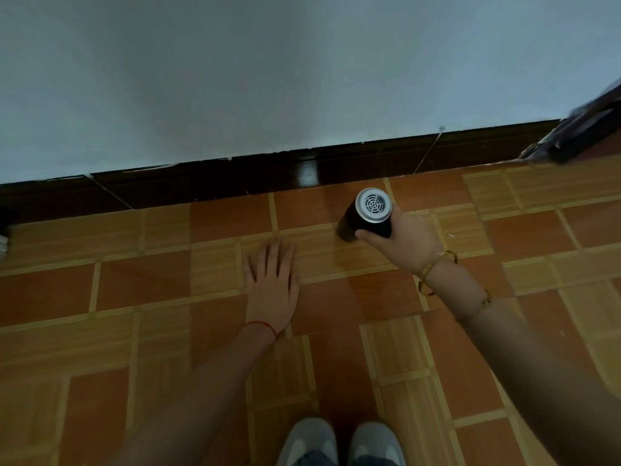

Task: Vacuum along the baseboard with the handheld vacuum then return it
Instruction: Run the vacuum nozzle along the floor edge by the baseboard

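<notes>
The handheld vacuum point(366, 215) sat in the right hand point(401, 238), fingers curled round its dark barrel, silver vented end facing up and the nozzle pointing down at the floor point(141, 290). It hovered short of the baseboard point(235, 178), which ran just beyond the hand. To that hand's left, the left hand point(270, 284) was spread flat, holding nothing. The likely fault was a pass over open tile that missed the seam where dust gathers, since the nozzle stood off the board. A one-handed grip near the top could also let the barrel slip or knock the glossy trim.
</notes>
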The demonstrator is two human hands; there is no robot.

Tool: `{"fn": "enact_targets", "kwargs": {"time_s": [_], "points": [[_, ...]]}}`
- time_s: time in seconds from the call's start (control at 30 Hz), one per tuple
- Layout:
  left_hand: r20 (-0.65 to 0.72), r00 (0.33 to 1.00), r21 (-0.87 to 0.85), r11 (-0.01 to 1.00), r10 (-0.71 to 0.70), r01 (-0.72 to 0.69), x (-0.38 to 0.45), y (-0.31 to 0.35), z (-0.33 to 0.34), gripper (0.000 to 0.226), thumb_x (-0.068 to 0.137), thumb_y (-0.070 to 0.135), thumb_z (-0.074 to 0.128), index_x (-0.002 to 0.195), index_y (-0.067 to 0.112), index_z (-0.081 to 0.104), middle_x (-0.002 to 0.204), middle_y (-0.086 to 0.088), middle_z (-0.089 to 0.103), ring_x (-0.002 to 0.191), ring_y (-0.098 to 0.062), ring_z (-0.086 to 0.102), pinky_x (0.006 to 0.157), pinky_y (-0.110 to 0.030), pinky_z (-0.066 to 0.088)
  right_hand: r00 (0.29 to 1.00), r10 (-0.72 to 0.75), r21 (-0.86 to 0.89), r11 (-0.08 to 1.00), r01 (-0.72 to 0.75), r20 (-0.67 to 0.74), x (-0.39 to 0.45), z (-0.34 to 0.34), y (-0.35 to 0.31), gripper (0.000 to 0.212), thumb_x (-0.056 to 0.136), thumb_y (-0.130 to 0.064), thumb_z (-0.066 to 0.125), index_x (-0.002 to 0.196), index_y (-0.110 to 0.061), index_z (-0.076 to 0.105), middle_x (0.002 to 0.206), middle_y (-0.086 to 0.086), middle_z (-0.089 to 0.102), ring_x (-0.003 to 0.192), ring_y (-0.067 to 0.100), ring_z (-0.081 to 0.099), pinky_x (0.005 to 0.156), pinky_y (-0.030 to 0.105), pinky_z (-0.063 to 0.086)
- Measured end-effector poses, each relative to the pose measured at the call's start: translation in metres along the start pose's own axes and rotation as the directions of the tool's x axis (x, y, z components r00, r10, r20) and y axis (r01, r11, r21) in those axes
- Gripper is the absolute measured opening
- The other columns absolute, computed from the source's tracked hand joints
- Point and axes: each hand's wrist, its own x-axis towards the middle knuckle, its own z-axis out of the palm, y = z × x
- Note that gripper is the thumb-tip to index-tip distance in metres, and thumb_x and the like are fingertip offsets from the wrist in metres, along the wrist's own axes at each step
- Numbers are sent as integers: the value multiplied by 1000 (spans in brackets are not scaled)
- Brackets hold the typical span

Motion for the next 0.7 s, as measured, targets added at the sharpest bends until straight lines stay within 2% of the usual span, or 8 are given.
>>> {"fn": "enact_targets", "kwargs": {"time_s": [0.03, 0.17, 0.33, 0.4, 0.47, 0.53, 0.63, 0.7], "points": [[-1, 1000, -1, 1000, 0, 0, 0, 0, 0, 55, 103, 39, 27, 154, 20, 30, 160, -8, 30, 149, -29, 23, 119, -62, 14, 1000, 8, 8, 1000, -8, -7, -1, -1, 1, 65, 84, -51, 62, 134, -14, 44, 103, 2, 66, 83, 13, 59, 62, 20, 39], [-4, 1000, -6, 1000, -5, 5, 0, 0, -1, 55, 102, 39, 26, 154, 20, 31, 160, -7, 30, 149, -29, 24, 119, -62, 14, 995, -29, 61, 998, 23, 100, -2, 1, 2, 52, 86, -49, 62, 124, -16, 50, 74, -11, 55, 60, 2, 52, 51, 17, 37], [-14, 1000, -21, 1000, -3, 3, 0, 0, 1, 56, 102, 39, 25, 154, 20, 31, 160, -6, 31, 149, -28, 24, 119, -62, 14, 993, 65, 101, 993, -55, -99, 6, 4, 13, 64, 84, -49, 64, 134, -15, 44, 99, -1, 64, 78, 10, 54, 53, 13, 34], [-14, 1000, -24, 1000, -6, 6, 0, 0, 2, 56, 102, 39, 24, 155, 21, 30, 160, -6, 30, 149, -28, 23, 120, -62, 13, 997, 29, 123, 992, -19, -78, 6, 6, 14, 62, 84, -50, 64, 133, -16, 46, 94, -2, 65, 73, 8, 55, 55, 14, 36], [-12, 1000, -23, 1000, -9, 9, -1, -1, 2, 57, 102, 39, 25, 155, 21, 29, 160, -7, 30, 149, -29, 23, 119, -62, 14, 999, -3, 111, 994, 8, -47, 4, 8, 12, 58, 85, -48, 64, 130, -16, 48, 81, -9, 59, 65, 2, 52, 54, 14, 36], [-15, 1000, -15, 1000, -5, 4, -1, 0, 1, 57, 101, 39, 25, 155, 20, 29, 159, -9, 31, 148, -30, 25, 119, -62, 15, 996, 38, 118, 993, -27, -86, 6, 9, 13, 55, 84, -48, 64, 125, -13, 50, 74, -11, 55, 63, 3, 53, 52, 14, 36], [-5, 1000, -6, 1000, -4, 4, -1, 0, 1, 57, 101, 39, 24, 155, 20, 29, 159, -9, 33, 148, -30, 26, 118, -63, 17, 975, 164, 130, 981, -145, -151, 11, 2, 20, 62, 84, -50, 64, 128, -10, 47, 89, -4, 59, 80, 14, 61, 59, 20, 43], [-2, 1000, -5, 1000, -5, 5, -1, 0, 1, 58, 101, 39, 24, 155, 19, 29, 159, -10, 33, 148, -31, 26, 118, -63, 17, 965, 203, 157, 971, -178, -166, 12, -1, 25, 66, 83, -50, 64, 132, -11, 44, 96, 0, 63, 82, 19, 63, 65, 30, 51]]}}
